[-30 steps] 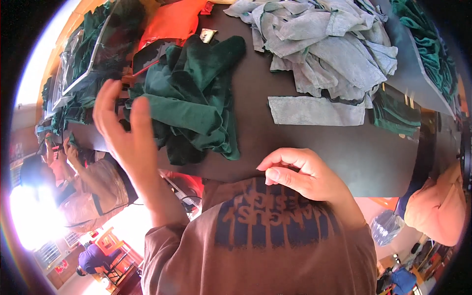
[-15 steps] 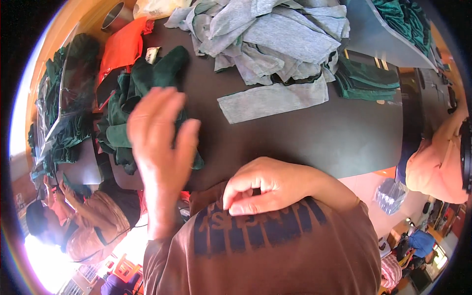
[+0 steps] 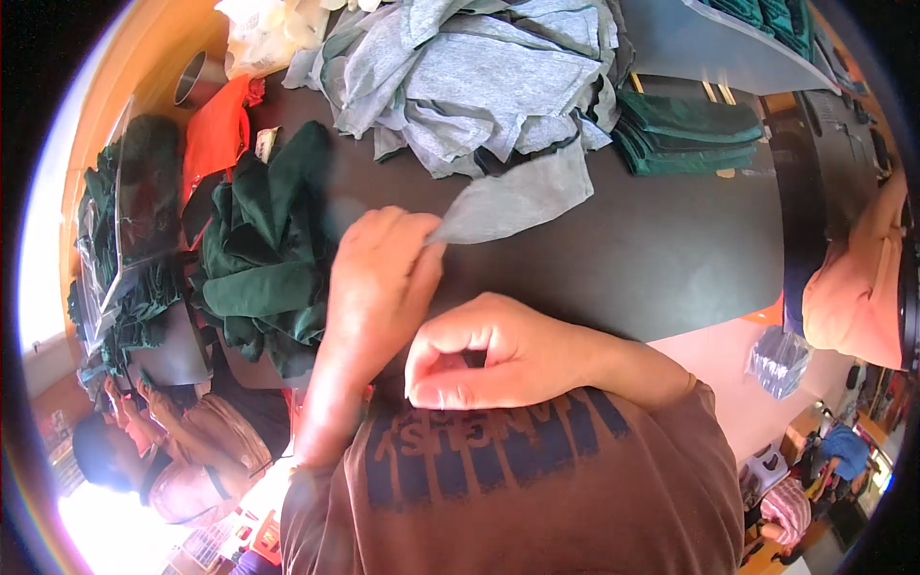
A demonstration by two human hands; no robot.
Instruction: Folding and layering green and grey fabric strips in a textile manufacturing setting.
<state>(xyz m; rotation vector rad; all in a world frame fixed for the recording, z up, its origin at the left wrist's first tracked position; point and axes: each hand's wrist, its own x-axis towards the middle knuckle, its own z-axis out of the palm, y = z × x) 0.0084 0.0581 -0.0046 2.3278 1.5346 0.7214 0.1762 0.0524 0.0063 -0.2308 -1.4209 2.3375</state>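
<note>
**Left hand now takes the grey piece**

The left hand [image 3: 379,278] has moved from the green cloth pile [image 3: 264,259] at nine o'clock and pinches the corner of the grey fabric piece [image 3: 522,196] at one o'clock. The right hand [image 3: 489,350] stays clenched, seemingly empty, on the brown shirt [image 3: 537,479].

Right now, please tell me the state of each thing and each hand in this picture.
Left hand: pinching the corner of the flat grey fabric piece.
Right hand: loosely curled, holding nothing visible.
Grey fabric pile: loose, jumbled.
Dark green cloth heap: crumpled.
Green folded stack: neat.
</note>
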